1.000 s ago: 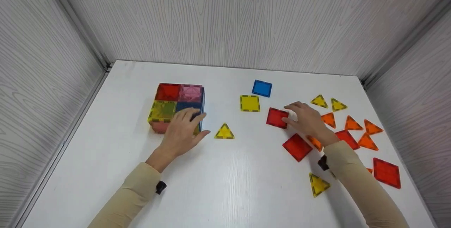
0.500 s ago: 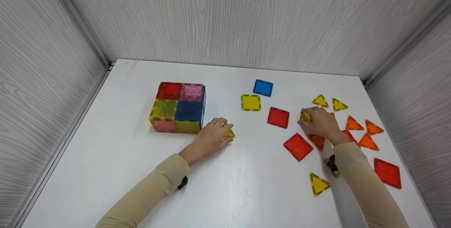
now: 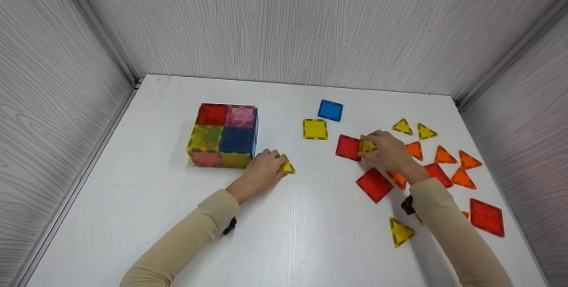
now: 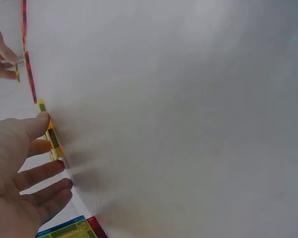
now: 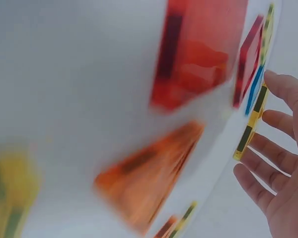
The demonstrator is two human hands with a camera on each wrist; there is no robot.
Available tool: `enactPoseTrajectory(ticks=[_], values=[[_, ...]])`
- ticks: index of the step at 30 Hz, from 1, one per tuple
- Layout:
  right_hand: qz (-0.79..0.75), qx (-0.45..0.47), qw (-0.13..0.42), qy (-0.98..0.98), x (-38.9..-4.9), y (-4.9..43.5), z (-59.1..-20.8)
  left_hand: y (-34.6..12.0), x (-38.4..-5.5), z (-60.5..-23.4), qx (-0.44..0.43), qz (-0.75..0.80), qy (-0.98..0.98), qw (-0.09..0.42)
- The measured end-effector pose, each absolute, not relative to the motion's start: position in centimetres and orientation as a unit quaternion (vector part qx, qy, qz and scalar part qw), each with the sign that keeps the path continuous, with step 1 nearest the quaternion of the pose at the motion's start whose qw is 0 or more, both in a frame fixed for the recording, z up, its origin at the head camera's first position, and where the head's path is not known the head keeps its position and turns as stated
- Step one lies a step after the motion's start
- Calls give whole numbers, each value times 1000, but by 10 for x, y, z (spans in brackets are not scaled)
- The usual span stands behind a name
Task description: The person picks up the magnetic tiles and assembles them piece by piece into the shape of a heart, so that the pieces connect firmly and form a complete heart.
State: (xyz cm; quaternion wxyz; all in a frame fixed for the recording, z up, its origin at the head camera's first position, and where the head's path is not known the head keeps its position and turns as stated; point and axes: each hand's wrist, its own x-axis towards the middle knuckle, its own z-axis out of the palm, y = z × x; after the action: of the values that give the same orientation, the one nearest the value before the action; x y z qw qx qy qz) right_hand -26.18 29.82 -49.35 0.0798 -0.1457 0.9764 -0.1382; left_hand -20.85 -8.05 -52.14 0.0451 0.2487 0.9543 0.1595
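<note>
My left hand (image 3: 262, 171) pinches a yellow triangle tile (image 3: 287, 166) between thumb and fingers, just right of a low box of coloured square tiles (image 3: 238, 139). In the left wrist view that triangle (image 4: 52, 135) appears edge-on at the thumb and index finger. My right hand (image 3: 388, 151) holds another yellow triangle tile (image 3: 367, 146) up beside a red square tile (image 3: 347, 147), covering its right edge in the head view. The right wrist view has this triangle (image 5: 252, 121) edge-on, with the thumb and index finger on it and the other fingers spread.
Yellow (image 3: 315, 129) and blue (image 3: 330, 110) squares lie behind the middle. Red squares (image 3: 375, 185), orange triangles (image 3: 463, 178) and yellow triangles (image 3: 401, 232) are scattered at the right, partly under my right forearm. Grey panels (image 3: 284, 25) wall the white table (image 3: 284, 242) on three sides.
My left hand has moved right from the box and taken hold of the yellow triangle. The right hand went back right, picked up a yellow triangle and brought it left to the red square.
</note>
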Motion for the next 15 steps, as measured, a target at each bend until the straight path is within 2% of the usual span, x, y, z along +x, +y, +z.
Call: enactPoseTrajectory(ticks=[7,15], values=[[-130,-258,66,955,-248,236,-497,-77,-206,-518,246,148,956,61],[-120,-321,88,935,-238,184,-505,-74,-205,-518,254,125,958,48]])
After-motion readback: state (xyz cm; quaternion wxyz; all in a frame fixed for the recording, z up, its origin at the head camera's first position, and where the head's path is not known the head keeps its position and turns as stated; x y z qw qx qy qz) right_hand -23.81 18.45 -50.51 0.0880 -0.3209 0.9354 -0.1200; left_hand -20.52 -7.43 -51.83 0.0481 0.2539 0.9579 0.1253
